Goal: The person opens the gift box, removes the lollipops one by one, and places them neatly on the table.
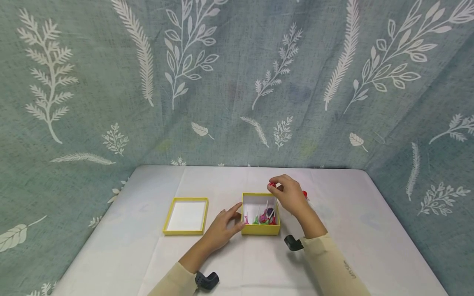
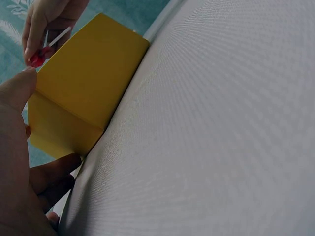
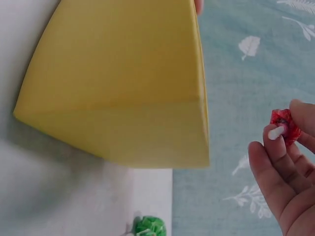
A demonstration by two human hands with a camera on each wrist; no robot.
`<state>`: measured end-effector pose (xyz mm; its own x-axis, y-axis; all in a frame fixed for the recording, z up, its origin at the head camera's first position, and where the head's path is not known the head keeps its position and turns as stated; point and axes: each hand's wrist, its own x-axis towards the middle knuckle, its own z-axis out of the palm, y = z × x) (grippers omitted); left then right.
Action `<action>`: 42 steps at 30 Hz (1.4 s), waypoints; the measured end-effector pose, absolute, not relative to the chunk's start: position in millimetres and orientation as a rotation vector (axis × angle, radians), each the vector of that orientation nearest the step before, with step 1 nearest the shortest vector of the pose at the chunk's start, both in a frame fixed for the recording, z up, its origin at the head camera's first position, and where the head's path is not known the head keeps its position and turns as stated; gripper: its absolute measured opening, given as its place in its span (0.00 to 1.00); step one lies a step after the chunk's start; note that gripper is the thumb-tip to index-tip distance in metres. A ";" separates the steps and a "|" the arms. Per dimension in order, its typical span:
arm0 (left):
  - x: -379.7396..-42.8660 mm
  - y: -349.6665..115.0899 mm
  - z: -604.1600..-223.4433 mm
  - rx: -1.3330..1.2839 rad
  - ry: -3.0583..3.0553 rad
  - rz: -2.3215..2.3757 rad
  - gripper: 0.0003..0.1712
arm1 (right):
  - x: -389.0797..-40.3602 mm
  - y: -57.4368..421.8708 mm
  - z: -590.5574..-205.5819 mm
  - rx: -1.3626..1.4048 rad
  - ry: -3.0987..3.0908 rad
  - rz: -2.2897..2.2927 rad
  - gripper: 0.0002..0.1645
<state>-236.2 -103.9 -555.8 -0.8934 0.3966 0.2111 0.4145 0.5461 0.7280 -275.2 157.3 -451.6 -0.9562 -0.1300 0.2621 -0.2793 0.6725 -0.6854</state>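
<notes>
My right hand (image 1: pixel 290 195) pinches a red-wrapped lollipop (image 3: pixel 285 127) between thumb and fingers, above the far right corner of a yellow box (image 1: pixel 260 230). The lollipop's white stick shows in the left wrist view. Inside the box, several lollipops (image 1: pixel 263 218) in pink, green, purple and red wrappers lean with their sticks up. My left hand (image 1: pixel 221 228) is at the box's left side, its fingers spread and fairly straight. Its fingertips are right at the left wall and near front corner. In the left wrist view the box's yellow outer walls (image 2: pixel 93 69) hide its contents.
The box's yellow-rimmed lid (image 1: pixel 186 233) lies with its white inside up, left of the box on the white-covered table (image 1: pixel 148 197). Partly behind my right hand is another red lollipop (image 1: pixel 305 193). A green-wrapped lollipop (image 3: pixel 150 226) rests beyond the box. A patterned curtain (image 1: pixel 229 82) hangs behind.
</notes>
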 end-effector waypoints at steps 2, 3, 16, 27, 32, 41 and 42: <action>-236.0 -104.1 -555.6 -0.722 -2.746 -1.300 0.40 | -274.7 159.5 -452.6 0.313 -2.703 1.163 0.15; -235.8 -104.1 -555.5 -0.721 -2.749 -1.299 0.41 | -274.5 160.8 -453.4 0.304 -2.707 1.173 0.15; -236.0 -105.1 -555.2 -0.731 -2.731 -1.295 0.40 | -273.2 182.5 -459.2 0.183 -2.746 1.209 0.20; -237.5 -105.0 -557.1 -0.723 -2.754 -1.307 0.40 | -274.6 211.7 -464.8 0.107 -2.774 1.217 0.22; -236.0 -105.1 -556.7 -0.700 -2.774 -1.321 0.40 | -276.9 226.7 -472.3 0.061 -2.775 1.236 0.22; -236.9 -105.4 -558.2 -0.711 -2.766 -1.309 0.40 | -279.5 250.5 -487.5 -0.024 -2.783 1.258 0.23; -236.9 -105.4 -558.0 -0.708 -2.770 -1.308 0.40 | -279.5 252.6 -488.0 -0.031 -2.782 1.266 0.23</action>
